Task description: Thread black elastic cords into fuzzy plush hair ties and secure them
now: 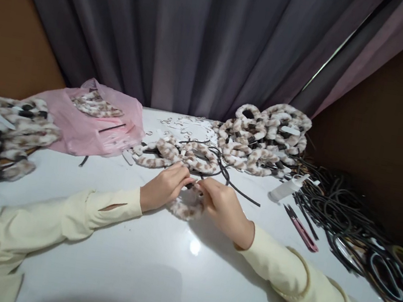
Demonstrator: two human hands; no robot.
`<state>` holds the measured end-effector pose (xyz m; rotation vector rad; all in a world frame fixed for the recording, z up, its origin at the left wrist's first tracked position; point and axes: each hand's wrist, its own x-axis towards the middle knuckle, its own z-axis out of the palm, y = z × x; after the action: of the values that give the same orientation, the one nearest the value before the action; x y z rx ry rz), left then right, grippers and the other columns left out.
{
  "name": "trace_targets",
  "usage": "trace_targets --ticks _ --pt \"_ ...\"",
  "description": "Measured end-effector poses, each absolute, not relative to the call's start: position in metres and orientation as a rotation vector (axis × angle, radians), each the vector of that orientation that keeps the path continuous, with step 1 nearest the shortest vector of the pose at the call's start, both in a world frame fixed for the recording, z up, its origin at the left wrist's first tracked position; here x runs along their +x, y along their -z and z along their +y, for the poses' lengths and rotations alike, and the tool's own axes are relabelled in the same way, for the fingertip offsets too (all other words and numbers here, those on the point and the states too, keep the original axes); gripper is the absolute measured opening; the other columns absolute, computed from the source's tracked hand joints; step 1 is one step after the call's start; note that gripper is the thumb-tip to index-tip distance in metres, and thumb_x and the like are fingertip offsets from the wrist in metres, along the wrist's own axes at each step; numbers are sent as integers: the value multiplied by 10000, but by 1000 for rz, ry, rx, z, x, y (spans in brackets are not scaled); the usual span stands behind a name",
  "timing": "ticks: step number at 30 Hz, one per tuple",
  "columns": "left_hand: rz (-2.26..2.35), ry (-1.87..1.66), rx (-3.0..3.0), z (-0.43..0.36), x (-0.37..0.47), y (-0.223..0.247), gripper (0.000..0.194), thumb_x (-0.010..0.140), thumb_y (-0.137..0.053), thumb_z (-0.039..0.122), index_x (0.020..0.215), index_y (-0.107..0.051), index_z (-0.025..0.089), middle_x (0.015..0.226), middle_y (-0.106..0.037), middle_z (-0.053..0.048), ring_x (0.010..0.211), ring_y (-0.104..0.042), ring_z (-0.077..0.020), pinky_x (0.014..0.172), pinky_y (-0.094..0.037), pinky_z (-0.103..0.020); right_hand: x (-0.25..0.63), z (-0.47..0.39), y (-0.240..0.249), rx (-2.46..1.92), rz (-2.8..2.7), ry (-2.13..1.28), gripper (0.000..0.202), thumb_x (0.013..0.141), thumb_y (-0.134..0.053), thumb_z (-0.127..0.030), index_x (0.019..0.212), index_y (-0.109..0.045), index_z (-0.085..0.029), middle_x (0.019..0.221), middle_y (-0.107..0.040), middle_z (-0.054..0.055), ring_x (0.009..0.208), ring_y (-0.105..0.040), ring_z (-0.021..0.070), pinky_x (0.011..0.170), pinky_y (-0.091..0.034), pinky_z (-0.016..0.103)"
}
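Near the middle of the white table, both of my hands are closed on a furry, brown-spotted ring (185, 209). My left hand (166, 186) pinches its upper left end by a short black section (189, 185). Opposite it, my right hand (224, 206) pinches the upper right end, the fingertips almost touching those of the left. The ring's lower curve hangs between the hands, close to the tabletop. Exactly what lies between the fingertips is partly hidden. Just beyond my hands lie more furry rings (200, 158) and loose black cords (242, 193).
A pink plastic bag (128, 110) and a furry pile (19, 129) are at left. Back right stands a heap of furry rings (277, 127). A white bottle (287, 188), pink-handled snips (301, 229), tangled black cord (344, 207) and scissors (384, 271) lie at right.
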<state>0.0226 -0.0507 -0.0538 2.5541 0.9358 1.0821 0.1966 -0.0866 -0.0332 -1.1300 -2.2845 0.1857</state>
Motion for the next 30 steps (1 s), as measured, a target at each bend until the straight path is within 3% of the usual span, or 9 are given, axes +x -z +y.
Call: trace_targets --ticks 6,12,17,21,26,30 --pt "1183 -956 2087 -69 27 37 194 879 -441 301 714 -446 199 542 -422 58 488 -407 -103 526 -295 -217 204 -66 33 -1057 -2175 -373 183 847 -413 -113 745 -561 -147 643 -554 22 573 -475 122 549 -338 208" --pt "1178 -889 1863 -75 29 29 283 836 -486 427 685 -457 190 534 -429 61 489 -382 -94 494 -284 -203 204 -58 35 -1083 -2142 -645 207 840 -479 -175 669 -589 -138 572 -546 -9 528 -453 94 527 -323 187" --pt "1150 -819 1769 -83 30 29 298 817 -508 439 666 -454 188 482 -432 72 442 -376 -85 456 -275 -195 204 -55 44 -1109 -2167 -772 219 823 -478 -170 653 -610 -125 578 -561 -10 553 -467 94 533 -329 182" --pt "1152 -819 1712 -81 31 30 285 801 -538 410 654 -453 182 486 -485 69 427 -399 -77 463 -296 -191 204 -54 46 -1115 -2166 -771 222 832 -468 -174 678 -621 -129 609 -595 4 581 -505 111 558 -361 195" --pt "1140 -887 1539 -62 32 37 272 763 -597 367 637 -462 167 505 -553 38 476 -467 -88 495 -333 -191 202 -65 33 -1096 -2015 -422 193 869 -458 -219 1005 -583 -165 1007 -619 95 809 -562 171 696 -432 266" --pt "1057 -934 1170 -45 28 48 285 717 -664 344 632 -479 144 510 -565 20 477 -457 -69 487 -332 -173 197 -83 28 -1031 -2073 -196 213 874 -396 -167 958 -593 -164 864 -638 85 788 -574 175 689 -432 269"
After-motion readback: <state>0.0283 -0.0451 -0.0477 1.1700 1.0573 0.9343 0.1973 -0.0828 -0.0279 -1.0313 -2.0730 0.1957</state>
